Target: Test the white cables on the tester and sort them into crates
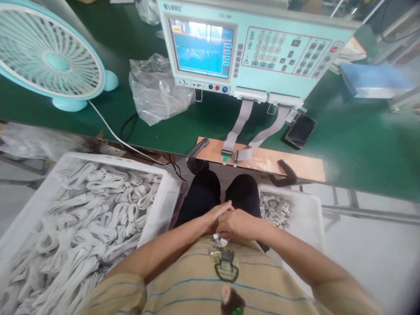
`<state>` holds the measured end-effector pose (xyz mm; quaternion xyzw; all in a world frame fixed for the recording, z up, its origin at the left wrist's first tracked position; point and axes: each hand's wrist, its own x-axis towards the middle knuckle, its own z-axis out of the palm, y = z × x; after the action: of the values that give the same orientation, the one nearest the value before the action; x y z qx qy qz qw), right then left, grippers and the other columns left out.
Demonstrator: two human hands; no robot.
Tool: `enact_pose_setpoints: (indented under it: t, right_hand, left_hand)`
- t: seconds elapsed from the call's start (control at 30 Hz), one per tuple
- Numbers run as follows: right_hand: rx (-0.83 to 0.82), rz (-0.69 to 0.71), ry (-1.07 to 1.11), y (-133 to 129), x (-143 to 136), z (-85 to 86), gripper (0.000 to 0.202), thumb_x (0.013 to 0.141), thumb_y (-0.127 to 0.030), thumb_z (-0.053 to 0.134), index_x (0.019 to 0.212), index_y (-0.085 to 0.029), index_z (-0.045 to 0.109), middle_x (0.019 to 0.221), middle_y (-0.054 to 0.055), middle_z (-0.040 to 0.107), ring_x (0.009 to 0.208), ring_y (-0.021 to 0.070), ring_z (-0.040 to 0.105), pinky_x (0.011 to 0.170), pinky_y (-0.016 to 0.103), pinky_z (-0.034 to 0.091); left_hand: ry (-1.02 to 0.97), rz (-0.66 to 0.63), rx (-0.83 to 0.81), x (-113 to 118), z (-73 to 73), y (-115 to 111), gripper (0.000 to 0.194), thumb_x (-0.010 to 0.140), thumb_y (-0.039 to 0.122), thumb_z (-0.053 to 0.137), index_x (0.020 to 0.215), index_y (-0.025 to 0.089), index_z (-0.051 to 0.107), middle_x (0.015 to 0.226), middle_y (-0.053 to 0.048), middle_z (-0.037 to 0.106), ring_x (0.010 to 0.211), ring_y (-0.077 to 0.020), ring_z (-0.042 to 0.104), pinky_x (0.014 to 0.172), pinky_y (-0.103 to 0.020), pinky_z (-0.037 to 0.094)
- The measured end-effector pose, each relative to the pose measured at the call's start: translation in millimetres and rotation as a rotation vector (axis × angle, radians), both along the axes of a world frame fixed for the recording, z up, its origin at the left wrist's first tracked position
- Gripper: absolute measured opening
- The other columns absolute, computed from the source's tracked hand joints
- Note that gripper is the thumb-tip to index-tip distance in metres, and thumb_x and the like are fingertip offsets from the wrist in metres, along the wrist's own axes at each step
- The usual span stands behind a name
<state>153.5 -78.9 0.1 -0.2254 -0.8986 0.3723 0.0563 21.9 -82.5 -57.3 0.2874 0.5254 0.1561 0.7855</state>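
My left hand (215,215) and my right hand (234,223) rest together in my lap, against the striped shirt. The right hand lies partly over the left, and the fingers of both are folded in and mostly hidden. A small whitish piece (221,239) shows just below them at the shirt. Beyond my knees, a wooden board (295,165) lies along the table edge under two dark clamps. Two grey ribbon cables (241,122) run from the light-blue tester (203,8) down to small connectors on the board, one with a green circuit piece (225,159).
A white bin (164,183) of bundled white cables stands at the left. Another white bin (316,210) with smaller pieces is at the right. On the green table (348,144) are a fan (57,61), a plastic bag (157,96), a dark phone (300,130) and a blue packet (374,78).
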Motion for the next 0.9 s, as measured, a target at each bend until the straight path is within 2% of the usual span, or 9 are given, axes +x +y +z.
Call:
enact_pose_setpoints:
  t: [0.07,0.17,0.23,0.33,0.47,0.53,0.6,0.73,0.9]
  right_hand:
    - [-0.041,-0.048,0.035,-2.5,3.5,-6.6,0.016,0.084,-0.023,0.048,0.08,-0.018,0.063,0.081,0.004,0.061,0.074,0.0128,0.055,0.067,0.022,0.041]
    - [-0.079,-0.279,0.087,-12.8,7.2,-21.4,0.016,0.086,-0.021,0.043,0.085,-0.016,0.058,0.079,0.005,0.058,0.072,0.0133,0.053,0.065,0.023,0.041]
    - [-0.073,-0.434,0.134,-17.3,6.5,-31.3,0.013,0.085,-0.02,0.043,0.085,-0.017,0.056,0.075,0.003,0.056,0.068,0.0134,0.051,0.063,0.024,0.04]
    - [-0.003,-0.663,0.232,-8.8,1.9,-40.5,0.013,0.085,-0.019,0.041,0.087,-0.018,0.054,0.074,0.003,0.054,0.068,0.0143,0.049,0.064,0.026,0.04]
    - [0.054,-0.91,0.377,25.2,-2.6,-39.5,0.018,0.087,-0.024,0.04,0.087,-0.019,0.056,0.075,0.003,0.055,0.069,0.0149,0.051,0.066,0.028,0.04]
    - [-0.012,-1.008,0.449,41.7,-2.9,-37.8,0.022,0.087,-0.03,0.04,0.085,-0.019,0.058,0.072,0.003,0.055,0.068,0.0146,0.051,0.065,0.027,0.04]
    - [-0.147,-1.075,0.512,53.6,-2.7,-37.9,0.026,0.087,-0.035,0.041,0.083,-0.019,0.061,0.067,0.001,0.053,0.063,0.0137,0.05,0.061,0.026,0.04]
    - [-0.4,-1.138,0.604,65.1,-3.6,-41.8,0.032,0.083,-0.043,0.046,0.081,-0.017,0.064,0.06,-0.001,0.051,0.055,0.012,0.046,0.054,0.024,0.037]
    - [-0.488,-1.182,0.651,69.8,-5.4,-41.7,0.033,0.078,-0.045,0.052,0.082,-0.017,0.068,0.061,-0.001,0.052,0.054,0.0113,0.044,0.052,0.024,0.034]
  left_hand:
    - [0.039,0.024,0.171,-17.4,14.4,-4.4,0.034,0.076,0.05,0.049,0.075,0.017,0.055,0.068,0.001,0.053,0.067,-0.0137,0.052,0.058,-0.024,0.041]
    - [0.119,-0.034,0.44,-37.5,32.8,-14.5,0.028,0.066,0.037,0.065,0.082,0.019,0.05,0.073,0.004,0.05,0.065,-0.01,0.048,0.057,-0.02,0.039]
    - [0.193,-0.078,0.547,-42.6,38.2,-18.4,0.033,0.058,0.029,0.071,0.08,0.018,0.048,0.072,0.005,0.05,0.062,-0.009,0.047,0.056,-0.019,0.038]
    - [0.304,-0.082,0.657,-39.0,38.0,-8.8,0.02,0.064,0.028,0.066,0.071,0.017,0.051,0.068,0.003,0.052,0.059,-0.0094,0.048,0.055,-0.02,0.039]
    - [0.254,-0.044,0.7,-26.4,38.0,27.0,0.017,0.071,0.032,0.059,0.072,0.016,0.057,0.063,0.002,0.056,0.056,-0.0105,0.051,0.054,-0.021,0.04]
    - [0.199,-0.049,0.712,-21.0,40.5,43.6,0.018,0.073,0.033,0.057,0.073,0.015,0.058,0.06,0.002,0.056,0.052,-0.01,0.05,0.051,-0.021,0.039]
    - [0.154,-0.062,0.74,-17.5,43.1,55.3,0.02,0.075,0.035,0.055,0.071,0.015,0.059,0.059,0.002,0.056,0.051,-0.0097,0.05,0.05,-0.02,0.039]
    - [0.071,-0.049,0.713,-15.7,44.4,66.0,0.02,0.07,0.034,0.062,0.07,0.015,0.058,0.059,0.001,0.056,0.051,-0.01,0.051,0.05,-0.021,0.041]
    - [0.006,0.078,0.662,-17.7,38.3,67.9,0.021,0.072,0.035,0.06,0.07,0.015,0.054,0.056,0.003,0.054,0.049,-0.0091,0.05,0.049,-0.021,0.042]
